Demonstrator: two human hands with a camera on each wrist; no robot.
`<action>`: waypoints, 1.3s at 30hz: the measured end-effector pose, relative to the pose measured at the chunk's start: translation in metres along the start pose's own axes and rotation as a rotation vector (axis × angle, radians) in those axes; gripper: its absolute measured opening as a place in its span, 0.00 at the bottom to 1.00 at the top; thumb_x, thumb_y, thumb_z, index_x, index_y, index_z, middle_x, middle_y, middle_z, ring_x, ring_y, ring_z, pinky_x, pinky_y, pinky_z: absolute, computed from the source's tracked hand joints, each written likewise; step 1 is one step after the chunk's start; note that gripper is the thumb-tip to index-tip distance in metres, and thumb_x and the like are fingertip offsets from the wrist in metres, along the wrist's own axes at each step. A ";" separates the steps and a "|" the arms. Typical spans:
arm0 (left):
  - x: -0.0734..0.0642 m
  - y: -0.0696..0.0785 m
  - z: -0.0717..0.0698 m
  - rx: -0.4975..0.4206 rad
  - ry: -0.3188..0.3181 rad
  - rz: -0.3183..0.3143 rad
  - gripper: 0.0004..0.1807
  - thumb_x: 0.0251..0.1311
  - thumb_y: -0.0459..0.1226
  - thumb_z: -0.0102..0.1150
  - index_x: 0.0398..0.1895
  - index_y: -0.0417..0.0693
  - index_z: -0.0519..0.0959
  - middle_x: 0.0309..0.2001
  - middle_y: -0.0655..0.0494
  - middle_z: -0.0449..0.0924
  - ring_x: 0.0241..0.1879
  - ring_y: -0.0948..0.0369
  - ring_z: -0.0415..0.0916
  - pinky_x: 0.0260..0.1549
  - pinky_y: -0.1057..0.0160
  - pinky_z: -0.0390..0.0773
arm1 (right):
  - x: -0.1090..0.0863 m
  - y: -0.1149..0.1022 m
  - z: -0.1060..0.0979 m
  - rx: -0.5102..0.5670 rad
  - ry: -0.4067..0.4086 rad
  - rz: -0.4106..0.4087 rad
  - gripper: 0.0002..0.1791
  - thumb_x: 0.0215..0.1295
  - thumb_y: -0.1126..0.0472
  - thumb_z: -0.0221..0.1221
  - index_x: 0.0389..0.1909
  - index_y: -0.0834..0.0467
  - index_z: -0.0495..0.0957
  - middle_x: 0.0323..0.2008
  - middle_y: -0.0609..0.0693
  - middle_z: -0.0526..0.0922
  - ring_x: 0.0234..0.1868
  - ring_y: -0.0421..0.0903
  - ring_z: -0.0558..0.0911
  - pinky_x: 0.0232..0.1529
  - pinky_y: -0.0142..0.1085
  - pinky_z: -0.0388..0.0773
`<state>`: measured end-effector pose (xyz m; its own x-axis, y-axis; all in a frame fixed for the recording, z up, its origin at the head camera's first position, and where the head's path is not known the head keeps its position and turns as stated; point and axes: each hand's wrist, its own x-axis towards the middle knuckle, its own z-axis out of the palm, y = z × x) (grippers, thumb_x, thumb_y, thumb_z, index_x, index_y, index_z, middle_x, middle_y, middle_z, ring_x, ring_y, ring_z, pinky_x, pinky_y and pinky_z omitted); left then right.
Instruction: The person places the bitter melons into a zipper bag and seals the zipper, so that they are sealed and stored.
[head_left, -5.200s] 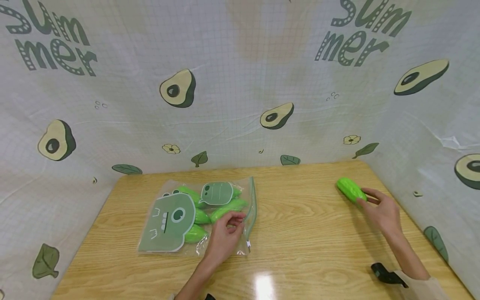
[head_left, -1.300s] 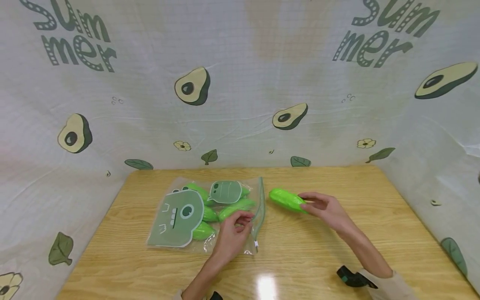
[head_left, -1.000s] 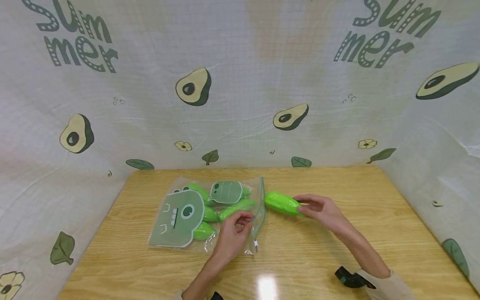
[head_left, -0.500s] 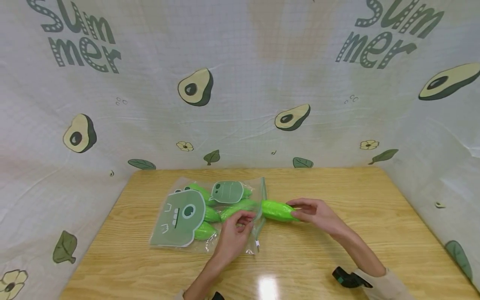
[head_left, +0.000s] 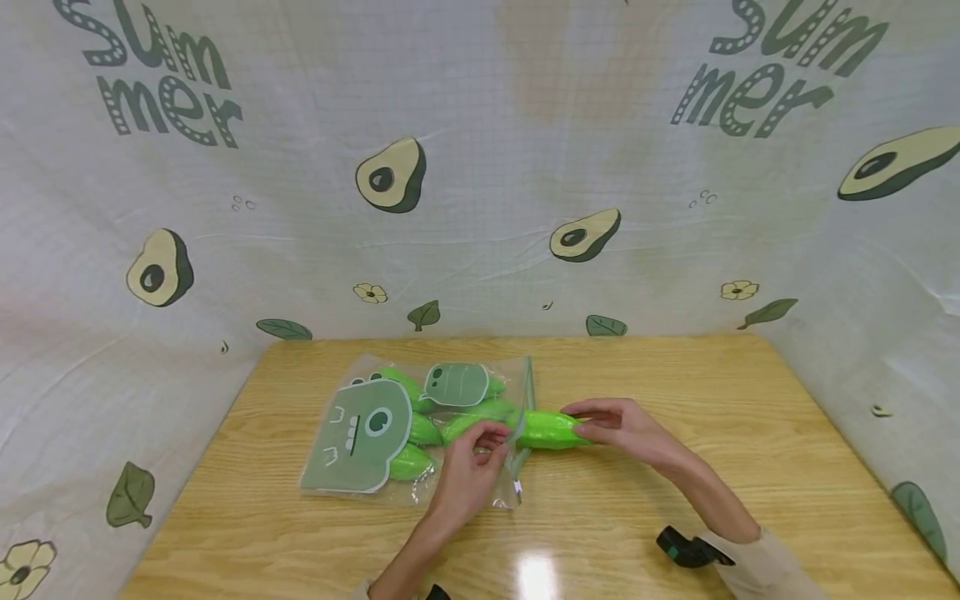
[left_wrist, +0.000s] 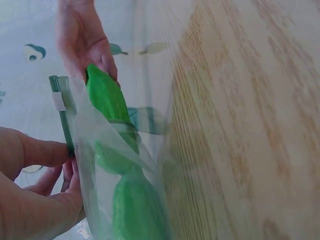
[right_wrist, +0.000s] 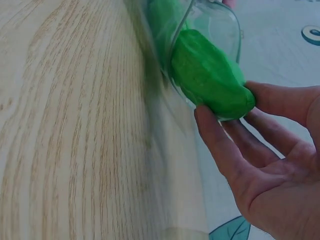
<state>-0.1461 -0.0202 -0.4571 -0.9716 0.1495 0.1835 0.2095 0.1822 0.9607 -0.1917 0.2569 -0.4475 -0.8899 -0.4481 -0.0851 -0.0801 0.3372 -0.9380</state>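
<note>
A clear zip bag (head_left: 345, 442) printed with a green one-eyed monster lies flat, its slider edge facing right. Several bright green, cucumber-like vegetables (head_left: 408, 462) show inside it. My left hand (head_left: 467, 475) pinches the upper side of the bag's mouth between thumb and fingers, lifting it, as the left wrist view shows. My right hand (head_left: 626, 432) holds another green cucumber (head_left: 551, 430) by its right end with thumb and fingertips. That cucumber's far end is inside the mouth, and in the right wrist view the bag's rim (right_wrist: 172, 42) passes around it.
The wooden table (head_left: 645, 367) carries the bag on its left half. A pale cloth with avocado prints (head_left: 573, 235) hangs behind and along both sides. The white zip slider (head_left: 517, 487) sits at the bag's near right corner.
My right hand has carried the cucumber leftward from the table's right side, and its front end has gone into the bag's mouth. My left hand keeps its pinch on the bag.
</note>
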 end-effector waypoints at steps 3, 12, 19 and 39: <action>0.000 0.001 0.000 -0.005 0.002 -0.001 0.09 0.64 0.22 0.61 0.45 0.36 0.82 0.41 0.46 0.83 0.43 0.52 0.81 0.43 0.63 0.85 | 0.004 0.001 0.002 0.011 -0.026 -0.006 0.24 0.74 0.56 0.61 0.65 0.65 0.76 0.63 0.65 0.77 0.60 0.57 0.81 0.52 0.34 0.82; 0.000 0.001 0.001 -0.005 0.000 0.004 0.08 0.65 0.23 0.61 0.46 0.36 0.81 0.41 0.46 0.82 0.43 0.52 0.80 0.42 0.64 0.85 | 0.016 0.005 0.005 0.054 -0.089 -0.030 0.23 0.75 0.59 0.60 0.65 0.66 0.76 0.62 0.64 0.79 0.58 0.52 0.83 0.54 0.35 0.81; 0.000 0.001 0.000 -0.015 -0.001 0.000 0.08 0.66 0.24 0.62 0.47 0.37 0.81 0.42 0.47 0.82 0.43 0.52 0.80 0.42 0.64 0.84 | 0.023 0.003 0.009 0.067 -0.140 -0.042 0.23 0.76 0.59 0.59 0.65 0.68 0.75 0.61 0.64 0.80 0.56 0.48 0.83 0.54 0.34 0.81; 0.002 0.001 0.002 0.015 -0.009 0.001 0.08 0.66 0.24 0.60 0.46 0.38 0.82 0.41 0.49 0.82 0.43 0.55 0.80 0.44 0.65 0.84 | 0.040 0.004 0.017 0.019 -0.200 -0.084 0.22 0.78 0.60 0.56 0.65 0.68 0.75 0.62 0.64 0.79 0.60 0.51 0.81 0.55 0.31 0.78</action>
<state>-0.1477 -0.0182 -0.4558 -0.9704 0.1585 0.1823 0.2119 0.1963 0.9574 -0.2197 0.2258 -0.4601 -0.7732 -0.6303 -0.0695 -0.1404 0.2771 -0.9505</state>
